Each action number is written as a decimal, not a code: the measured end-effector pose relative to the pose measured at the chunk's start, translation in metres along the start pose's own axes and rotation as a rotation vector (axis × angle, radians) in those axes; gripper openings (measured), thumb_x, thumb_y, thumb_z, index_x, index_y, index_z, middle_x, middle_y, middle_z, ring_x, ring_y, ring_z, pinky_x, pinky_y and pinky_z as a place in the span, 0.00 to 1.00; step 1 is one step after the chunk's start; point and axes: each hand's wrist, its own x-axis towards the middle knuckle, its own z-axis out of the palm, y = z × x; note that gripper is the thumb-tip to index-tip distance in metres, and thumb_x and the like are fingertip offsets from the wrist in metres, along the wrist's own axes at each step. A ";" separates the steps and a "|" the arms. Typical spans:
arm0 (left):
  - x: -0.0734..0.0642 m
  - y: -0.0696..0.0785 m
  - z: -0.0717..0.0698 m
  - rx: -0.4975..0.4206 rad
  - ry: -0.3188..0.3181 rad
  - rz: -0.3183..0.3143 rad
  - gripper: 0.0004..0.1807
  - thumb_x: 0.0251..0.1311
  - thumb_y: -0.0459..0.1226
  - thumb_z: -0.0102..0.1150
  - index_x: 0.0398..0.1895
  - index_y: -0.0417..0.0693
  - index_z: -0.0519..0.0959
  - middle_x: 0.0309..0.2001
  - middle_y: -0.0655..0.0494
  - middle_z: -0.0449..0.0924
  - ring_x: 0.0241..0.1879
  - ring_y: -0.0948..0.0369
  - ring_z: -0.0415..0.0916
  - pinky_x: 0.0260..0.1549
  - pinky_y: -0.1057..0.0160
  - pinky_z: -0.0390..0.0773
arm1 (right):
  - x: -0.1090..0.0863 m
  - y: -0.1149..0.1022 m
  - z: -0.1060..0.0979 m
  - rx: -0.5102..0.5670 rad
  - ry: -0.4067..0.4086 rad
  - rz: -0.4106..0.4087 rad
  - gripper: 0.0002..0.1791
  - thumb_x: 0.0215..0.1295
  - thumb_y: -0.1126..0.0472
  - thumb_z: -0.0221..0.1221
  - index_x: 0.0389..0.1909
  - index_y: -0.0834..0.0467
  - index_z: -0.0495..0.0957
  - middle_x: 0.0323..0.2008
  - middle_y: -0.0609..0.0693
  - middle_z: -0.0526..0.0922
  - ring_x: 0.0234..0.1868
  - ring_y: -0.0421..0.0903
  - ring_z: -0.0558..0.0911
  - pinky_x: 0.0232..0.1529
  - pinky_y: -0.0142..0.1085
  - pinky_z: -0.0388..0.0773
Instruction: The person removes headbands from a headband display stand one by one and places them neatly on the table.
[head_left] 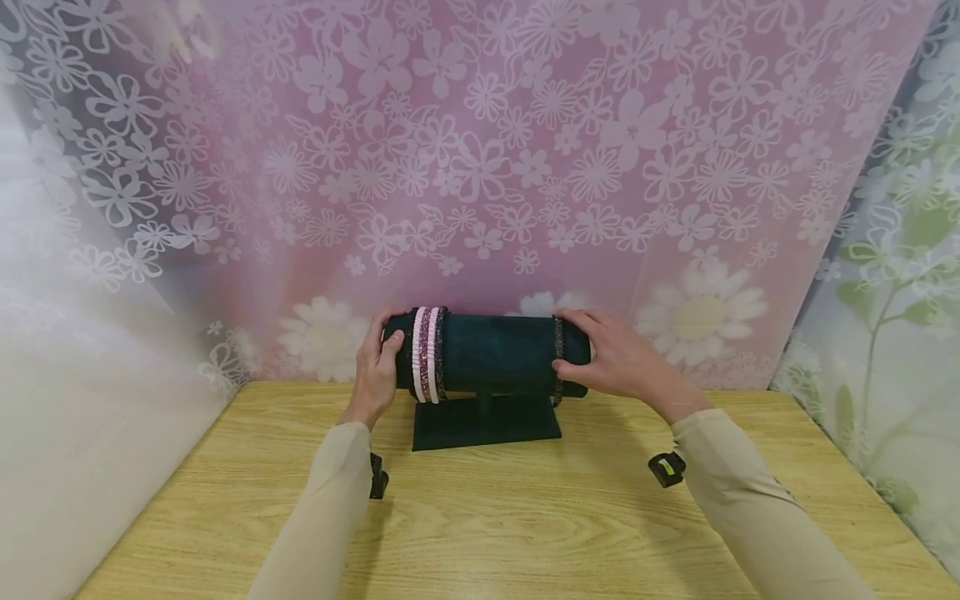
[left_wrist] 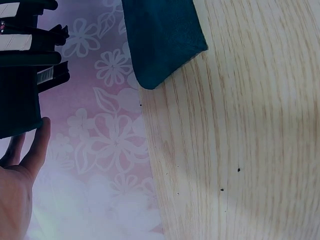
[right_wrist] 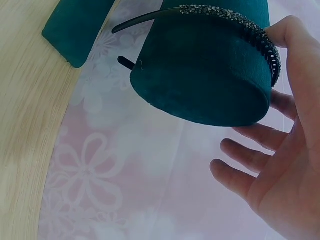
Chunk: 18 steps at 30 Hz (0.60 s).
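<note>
A dark green velvet display stand (head_left: 498,354) holds a padded roll lying crosswise on a flat base (head_left: 457,427). My left hand (head_left: 373,367) grips the roll's left end, thumb in front and fingers behind. Beside it, several headbands circle the roll: pale pink ones, a pink glittery one (head_left: 424,354) and a dark one (head_left: 440,354). Near the right end, my right hand (head_left: 626,358) pinches a dark glittery headband (right_wrist: 220,12), thumb in front, index finger over the top. In the right wrist view its open ends stick out past the roll, and the other fingers spread behind the roll's end.
The stand sits near the far edge of the wood-grain table (head_left: 480,517). Behind rises a pink floral curtain (head_left: 480,167), with pale floral sheets at both sides. Small dark specks lie on the tabletop in the left wrist view.
</note>
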 end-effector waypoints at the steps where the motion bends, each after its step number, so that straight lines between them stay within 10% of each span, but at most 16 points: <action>1: 0.000 0.000 0.000 0.002 -0.001 -0.001 0.23 0.79 0.45 0.39 0.72 0.53 0.68 0.69 0.56 0.72 0.63 0.54 0.72 0.63 0.47 0.70 | 0.000 0.000 0.000 -0.001 0.001 0.001 0.44 0.63 0.41 0.64 0.78 0.50 0.62 0.73 0.62 0.68 0.70 0.65 0.71 0.65 0.65 0.71; 18: 0.000 0.001 0.000 0.013 0.001 0.004 0.24 0.79 0.47 0.39 0.73 0.53 0.67 0.70 0.54 0.71 0.65 0.53 0.71 0.65 0.46 0.68 | -0.006 0.006 -0.005 -0.013 -0.018 0.045 0.44 0.65 0.42 0.62 0.79 0.48 0.59 0.74 0.63 0.67 0.67 0.67 0.73 0.60 0.66 0.74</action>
